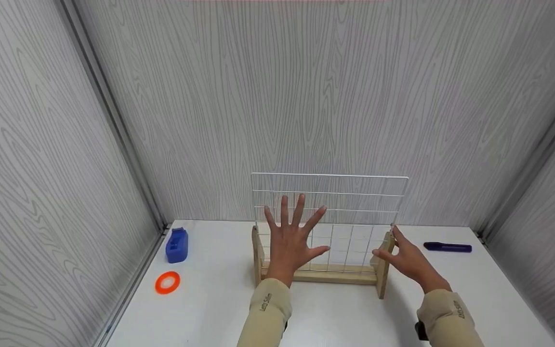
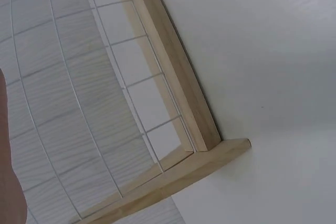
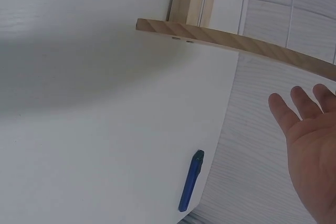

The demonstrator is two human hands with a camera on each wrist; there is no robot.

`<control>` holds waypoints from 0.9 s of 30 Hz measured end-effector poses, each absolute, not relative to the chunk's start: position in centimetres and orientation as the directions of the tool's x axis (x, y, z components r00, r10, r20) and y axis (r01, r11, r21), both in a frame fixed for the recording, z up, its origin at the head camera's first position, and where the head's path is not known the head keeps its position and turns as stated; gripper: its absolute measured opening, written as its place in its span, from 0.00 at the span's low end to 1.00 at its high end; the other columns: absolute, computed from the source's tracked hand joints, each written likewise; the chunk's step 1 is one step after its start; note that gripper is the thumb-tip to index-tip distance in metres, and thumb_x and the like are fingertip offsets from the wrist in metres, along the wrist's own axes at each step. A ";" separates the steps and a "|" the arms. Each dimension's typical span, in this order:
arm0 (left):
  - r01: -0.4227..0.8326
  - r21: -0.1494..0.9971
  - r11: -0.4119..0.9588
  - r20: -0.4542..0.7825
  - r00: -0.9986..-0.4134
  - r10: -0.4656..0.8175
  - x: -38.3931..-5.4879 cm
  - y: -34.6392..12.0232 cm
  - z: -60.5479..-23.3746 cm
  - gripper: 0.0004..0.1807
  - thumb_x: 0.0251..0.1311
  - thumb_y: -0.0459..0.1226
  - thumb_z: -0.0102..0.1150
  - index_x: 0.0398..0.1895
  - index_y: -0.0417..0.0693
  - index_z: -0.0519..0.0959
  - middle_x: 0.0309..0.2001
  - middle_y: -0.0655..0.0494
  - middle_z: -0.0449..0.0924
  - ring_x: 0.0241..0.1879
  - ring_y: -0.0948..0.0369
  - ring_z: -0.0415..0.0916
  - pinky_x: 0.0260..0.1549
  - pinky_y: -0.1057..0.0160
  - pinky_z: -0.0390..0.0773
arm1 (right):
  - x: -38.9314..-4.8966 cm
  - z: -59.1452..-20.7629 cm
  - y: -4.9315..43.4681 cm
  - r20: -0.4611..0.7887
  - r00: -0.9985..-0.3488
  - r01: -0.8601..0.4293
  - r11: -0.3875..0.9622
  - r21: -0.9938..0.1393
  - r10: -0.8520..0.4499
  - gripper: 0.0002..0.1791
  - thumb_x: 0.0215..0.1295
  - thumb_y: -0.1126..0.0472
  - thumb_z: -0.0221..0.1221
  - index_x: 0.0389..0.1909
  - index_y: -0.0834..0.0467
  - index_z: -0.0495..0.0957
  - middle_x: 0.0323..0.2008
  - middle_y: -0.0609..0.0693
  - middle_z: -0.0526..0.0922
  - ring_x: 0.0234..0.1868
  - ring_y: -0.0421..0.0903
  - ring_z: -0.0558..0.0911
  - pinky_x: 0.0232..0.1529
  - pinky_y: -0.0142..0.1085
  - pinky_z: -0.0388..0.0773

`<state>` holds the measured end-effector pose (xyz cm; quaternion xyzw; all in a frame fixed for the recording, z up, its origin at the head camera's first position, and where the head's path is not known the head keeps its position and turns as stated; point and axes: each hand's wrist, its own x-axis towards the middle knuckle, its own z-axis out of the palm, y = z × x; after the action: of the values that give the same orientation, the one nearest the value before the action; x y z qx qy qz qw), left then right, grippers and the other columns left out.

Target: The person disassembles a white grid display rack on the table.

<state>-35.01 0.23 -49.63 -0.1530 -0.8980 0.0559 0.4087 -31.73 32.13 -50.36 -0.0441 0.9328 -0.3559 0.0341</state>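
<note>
Grid (image 1: 340,224) upright in stand (image 1: 335,276); left fingers (image 1: 298,210) spread.

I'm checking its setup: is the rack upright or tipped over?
Upright: the wire grid rises above the wooden bar.

Wire grid (image 1: 330,175) white; wooden frame (image 1: 335,277) pale tan. Dispenser (image 1: 177,247) blue; ring (image 1: 159,285) orange. Tabletop (image 1: 210,308) white; walls (image 1: 277,96) show grey woodgrain.

Head view: left hand (image 1: 291,246) hid part of wire grid (image 1: 350,225) and wooden stand (image 1: 335,277) | table's (image 1: 335,315) near edge was cut off | sleeve lettering (image 1: 267,301) was too small to read surely | right fingers' (image 1: 398,234) contact with wooden stand was unclear | left wrist view: left hand was mostly cropped
</note>
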 end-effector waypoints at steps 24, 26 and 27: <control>0.225 -0.279 0.933 0.677 -0.643 0.358 -35.2 5.8 -50.1 0.57 0.47 0.85 0.40 0.79 0.86 0.32 0.83 0.56 0.31 0.81 0.40 0.38 0.67 0.21 0.50 | -31.9 -51.0 31.6 -0.047 -0.995 -0.028 0.725 -0.688 -0.083 0.60 0.70 0.33 0.55 0.81 0.63 0.29 0.78 0.72 0.48 0.77 0.70 0.56 0.73 0.66 0.57; 0.209 -0.288 0.935 0.670 -0.654 0.352 -35.3 6.1 -50.1 0.57 0.47 0.85 0.39 0.79 0.86 0.32 0.84 0.56 0.32 0.81 0.40 0.38 0.67 0.21 0.49 | -31.9 -50.9 31.5 -0.044 -0.996 -0.027 0.724 -0.689 -0.080 0.61 0.69 0.32 0.55 0.81 0.63 0.29 0.78 0.72 0.48 0.77 0.70 0.55 0.73 0.67 0.56; 0.201 -0.289 0.936 0.669 -0.657 0.348 -35.4 6.3 -50.1 0.57 0.47 0.85 0.39 0.79 0.86 0.32 0.84 0.56 0.33 0.81 0.40 0.38 0.67 0.21 0.49 | -31.9 -51.0 31.5 -0.042 -0.996 -0.028 0.726 -0.688 -0.078 0.61 0.69 0.31 0.54 0.81 0.63 0.29 0.78 0.72 0.48 0.77 0.70 0.55 0.73 0.67 0.56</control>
<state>-35.38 6.27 -50.08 -0.1516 -0.9052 0.0950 0.3855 -31.86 31.54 -50.97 -0.0286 0.9282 -0.3693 0.0340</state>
